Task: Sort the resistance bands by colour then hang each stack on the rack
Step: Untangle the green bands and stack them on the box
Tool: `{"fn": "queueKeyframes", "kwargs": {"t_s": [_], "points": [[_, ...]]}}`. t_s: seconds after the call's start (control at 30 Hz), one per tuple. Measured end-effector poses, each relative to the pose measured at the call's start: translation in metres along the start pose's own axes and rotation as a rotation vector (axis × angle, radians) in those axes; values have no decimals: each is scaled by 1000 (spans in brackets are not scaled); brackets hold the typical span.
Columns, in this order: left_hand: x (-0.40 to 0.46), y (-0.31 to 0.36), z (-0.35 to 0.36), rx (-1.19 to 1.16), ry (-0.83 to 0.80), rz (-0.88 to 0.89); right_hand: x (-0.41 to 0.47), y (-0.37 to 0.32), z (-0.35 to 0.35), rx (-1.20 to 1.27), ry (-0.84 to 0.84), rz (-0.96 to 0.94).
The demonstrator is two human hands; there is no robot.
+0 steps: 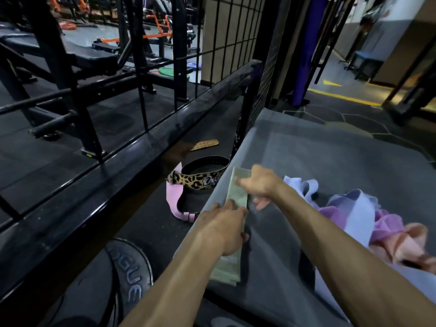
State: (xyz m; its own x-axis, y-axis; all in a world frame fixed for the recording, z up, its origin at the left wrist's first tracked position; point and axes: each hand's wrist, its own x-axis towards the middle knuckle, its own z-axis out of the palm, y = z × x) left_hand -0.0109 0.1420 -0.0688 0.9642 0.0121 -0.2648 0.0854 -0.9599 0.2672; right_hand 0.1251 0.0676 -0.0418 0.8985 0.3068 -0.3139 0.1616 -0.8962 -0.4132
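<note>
A flat stack of pale green resistance bands (236, 195) lies along the left edge of a grey padded platform (330, 156). My left hand (224, 228) rests on the middle of the stack, fingers laid over it. My right hand (258, 185) is at the stack's far end; it is blurred, and its fingertips touch the green band. To the right lies a loose heap of bands: white (304, 187), light blue (358, 218), purple (387, 223) and peach (405, 246).
A black rack rail (132, 159) with a wire grid runs diagonally on the left. On the floor lie a leopard-print lifting belt (198, 180), a pink strap (173, 199) and a black weight plate (129, 279). Gym machines stand behind.
</note>
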Motion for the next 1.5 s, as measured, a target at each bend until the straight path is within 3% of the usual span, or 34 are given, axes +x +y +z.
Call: {"fn": "queueKeyframes", "kwargs": {"t_s": [0.13, 0.2, 0.4, 0.6, 0.8, 1.13, 1.23, 1.37, 1.43, 1.5], "points": [[7, -7, 4, -88, 55, 15, -36, 22, 11, 224, -121, 1], [9, -10, 4, -118, 85, 23, -52, 27, 18, 348, -98, -29], [8, -12, 4, -91, 70, 1, -75, 35, 27, 396, -35, -71], [-6, -20, -4, -168, 144, -50, -104, 47, 31, 577, -170, -10], [-23, -13, -8, -201, -55, -241, -133, 56, 40, 760, -308, 109], [-30, 2, -8, -110, -36, -276, -145, 65, 40, 882, -368, 58], [-31, 11, -14, -9, 53, -302, -147, 87, 20, 777, -273, -5], [-15, 37, -8, -107, 292, -117, -150, 145, -23, 104, 142, -206], [-1, 57, 2, -116, 302, -21, -153, 176, -37, -35, 255, -190], [10, 78, 12, -73, 245, 24, -153, 200, -39, -171, 229, -116]]}}
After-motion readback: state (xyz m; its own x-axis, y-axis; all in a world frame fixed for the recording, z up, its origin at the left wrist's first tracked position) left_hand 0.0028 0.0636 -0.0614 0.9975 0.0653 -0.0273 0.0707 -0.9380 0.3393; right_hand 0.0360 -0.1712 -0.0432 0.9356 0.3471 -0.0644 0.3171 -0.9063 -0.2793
